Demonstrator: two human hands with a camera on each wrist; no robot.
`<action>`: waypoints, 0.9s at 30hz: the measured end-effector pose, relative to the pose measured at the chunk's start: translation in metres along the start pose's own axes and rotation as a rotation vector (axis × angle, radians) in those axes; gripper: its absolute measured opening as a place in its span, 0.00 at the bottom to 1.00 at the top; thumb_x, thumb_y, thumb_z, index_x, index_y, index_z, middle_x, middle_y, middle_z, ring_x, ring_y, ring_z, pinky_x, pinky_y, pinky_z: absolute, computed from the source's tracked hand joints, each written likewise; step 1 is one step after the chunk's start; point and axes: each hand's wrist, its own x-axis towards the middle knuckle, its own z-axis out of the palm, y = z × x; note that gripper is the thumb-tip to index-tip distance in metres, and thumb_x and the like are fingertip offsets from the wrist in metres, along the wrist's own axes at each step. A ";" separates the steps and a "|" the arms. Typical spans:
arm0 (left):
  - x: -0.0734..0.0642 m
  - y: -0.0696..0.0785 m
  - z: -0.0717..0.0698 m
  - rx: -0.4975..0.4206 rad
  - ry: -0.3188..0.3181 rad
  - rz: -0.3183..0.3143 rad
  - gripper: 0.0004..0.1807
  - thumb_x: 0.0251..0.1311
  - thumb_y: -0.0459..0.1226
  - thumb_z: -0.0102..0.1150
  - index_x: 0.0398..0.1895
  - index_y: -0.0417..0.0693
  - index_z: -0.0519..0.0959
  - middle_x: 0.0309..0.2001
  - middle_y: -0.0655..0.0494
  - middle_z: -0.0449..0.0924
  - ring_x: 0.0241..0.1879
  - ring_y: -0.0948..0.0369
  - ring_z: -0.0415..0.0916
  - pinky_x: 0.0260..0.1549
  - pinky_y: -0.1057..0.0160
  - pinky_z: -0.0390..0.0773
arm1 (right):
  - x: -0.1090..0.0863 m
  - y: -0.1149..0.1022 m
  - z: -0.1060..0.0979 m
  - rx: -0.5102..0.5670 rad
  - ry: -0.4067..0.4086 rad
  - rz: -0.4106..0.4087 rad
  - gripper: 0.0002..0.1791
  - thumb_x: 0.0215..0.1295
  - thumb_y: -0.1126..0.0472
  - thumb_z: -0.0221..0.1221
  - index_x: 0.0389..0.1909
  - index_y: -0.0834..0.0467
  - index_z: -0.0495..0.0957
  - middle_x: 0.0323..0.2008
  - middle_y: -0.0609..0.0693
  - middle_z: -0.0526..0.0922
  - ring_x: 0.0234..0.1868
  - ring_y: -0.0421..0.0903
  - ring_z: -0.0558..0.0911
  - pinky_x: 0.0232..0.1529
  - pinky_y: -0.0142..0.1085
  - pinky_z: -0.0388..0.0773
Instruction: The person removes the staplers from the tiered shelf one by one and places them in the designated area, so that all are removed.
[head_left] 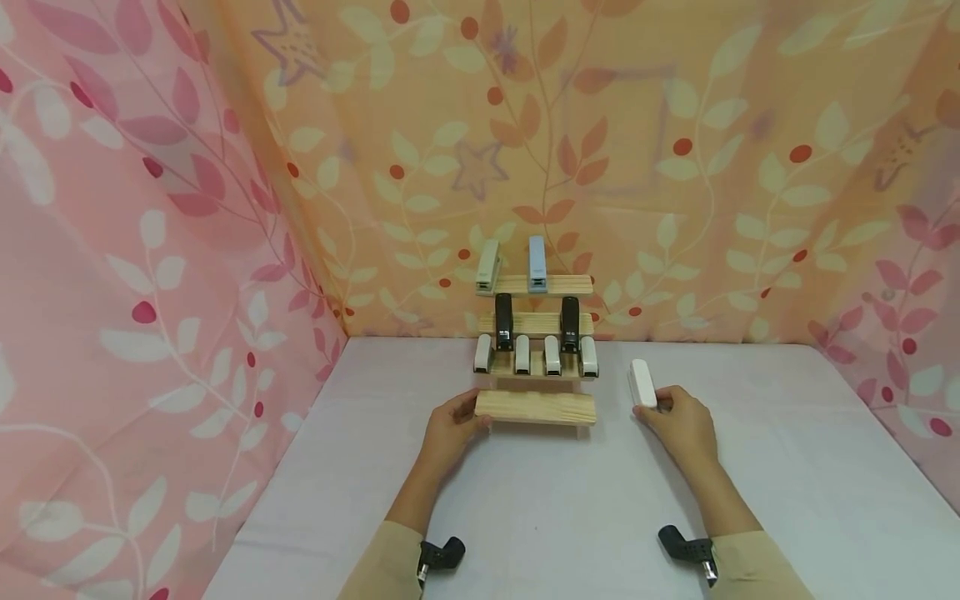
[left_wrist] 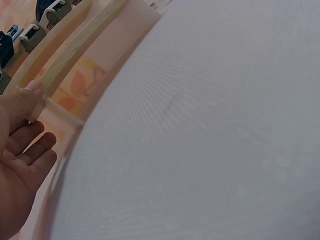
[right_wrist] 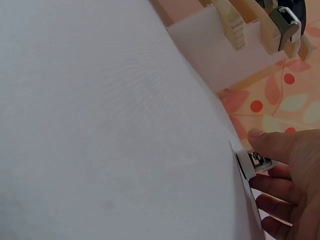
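Observation:
A white stapler point(head_left: 642, 383) lies on the table to the right of a tiered wooden rack point(head_left: 536, 407). My right hand point(head_left: 684, 425) holds its near end between thumb and fingers. The end of that stapler point(right_wrist: 245, 164) shows beside the fingers in the right wrist view. At the rack's left side, my left hand point(head_left: 450, 429) grips the end of the lowest plank. Its thumb point(left_wrist: 34, 87) presses on the plank's edge in the left wrist view, the fingers bent below.
On the rack's upper tiers stand a pale green stapler point(head_left: 488, 265), a light blue stapler point(head_left: 537, 262), two black staplers point(head_left: 504, 321) and a row of several small white staplers point(head_left: 522, 354). A white cloth covers the table point(head_left: 555, 517). Patterned curtains point(head_left: 420, 167) hang behind and at both sides.

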 end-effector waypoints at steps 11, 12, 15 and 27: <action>-0.003 0.001 0.000 -0.001 0.017 0.009 0.35 0.59 0.41 0.74 0.69 0.43 0.75 0.66 0.44 0.77 0.66 0.48 0.75 0.62 0.60 0.79 | 0.004 -0.002 -0.011 0.078 -0.048 0.003 0.34 0.60 0.46 0.73 0.57 0.66 0.78 0.50 0.65 0.86 0.51 0.61 0.83 0.44 0.51 0.81; -0.004 0.001 0.000 -0.006 0.019 0.007 0.35 0.59 0.40 0.74 0.69 0.43 0.75 0.66 0.44 0.78 0.66 0.48 0.75 0.62 0.61 0.79 | 0.005 -0.002 -0.012 0.081 -0.051 0.003 0.34 0.60 0.46 0.73 0.58 0.66 0.78 0.51 0.65 0.86 0.52 0.61 0.83 0.44 0.50 0.81; -0.005 0.001 0.000 -0.021 0.027 0.005 0.34 0.59 0.39 0.74 0.69 0.43 0.75 0.65 0.46 0.78 0.66 0.49 0.76 0.61 0.63 0.79 | 0.004 -0.004 -0.015 0.101 -0.060 0.011 0.35 0.61 0.45 0.73 0.59 0.66 0.77 0.54 0.66 0.85 0.53 0.62 0.83 0.42 0.48 0.82; -0.007 -0.001 0.002 -0.036 0.053 0.029 0.30 0.60 0.38 0.74 0.66 0.44 0.78 0.64 0.47 0.80 0.65 0.51 0.77 0.64 0.60 0.78 | 0.002 -0.030 -0.036 0.125 -0.033 -0.043 0.35 0.66 0.42 0.68 0.63 0.63 0.76 0.62 0.66 0.80 0.66 0.67 0.73 0.60 0.64 0.73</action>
